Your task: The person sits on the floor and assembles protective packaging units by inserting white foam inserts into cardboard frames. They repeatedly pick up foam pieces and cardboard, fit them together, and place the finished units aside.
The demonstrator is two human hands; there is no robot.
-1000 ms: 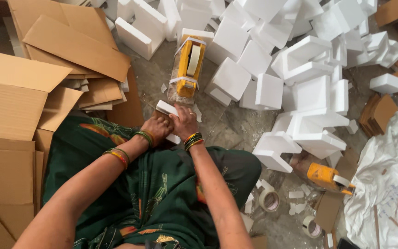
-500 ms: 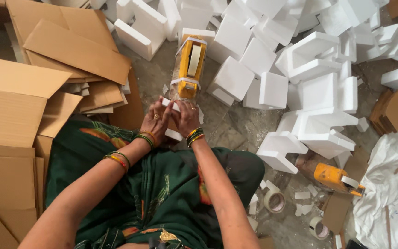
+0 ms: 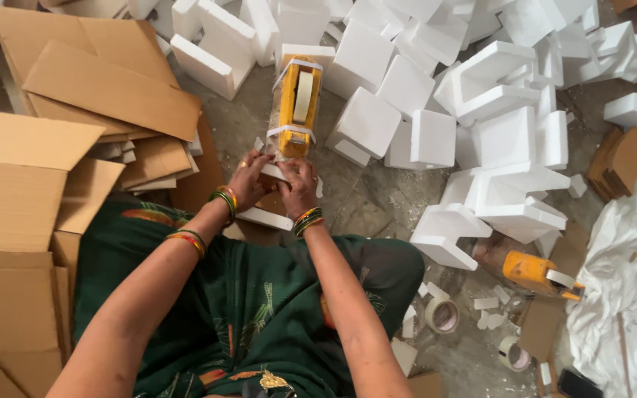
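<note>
Head cam, looking down on a person seated on the floor in a green patterned garment, bangles on both wrists.

Both hands work on one item: a yellow product [image 3: 294,110] in clear wrap w/ white foam caps, standing on end just in front of the knees. Its lower foam end cap [image 3: 274,188] sits between the palms.

- left hand [image 3: 248,180]: fingers curled narrow around the left edge of the cap, gripping it.
- right hand [image 3: 298,184]: also closed on the cap, from the right side, thumb over the top edge. Fingertips partly hidden, so exact contact under the cap can't be told.

Change vs. 1 s ago: hands then sat lower w/ a white foam piece held apart from the product. At 0.5 s they'd lifted to it. Now the cap is pressed against the bottom of the product and the hands are closer together. Judgement: the foam piece is being seated on the end of the product; fit looks near done, not confirmed.

Surroundings:
- pile of loose white foam blocks [image 3: 481,110] across top and right, near the product.
- flat cardboard sheets [image 3: 46,147] stacked at left.
- second yellow product [image 3: 536,271] lying on its side at right, well apart from the hands.
- two tape rolls [image 3: 442,315] on the floor near the right knee.
- white plastic sheet [image 3: 628,295] at far right.
</note>
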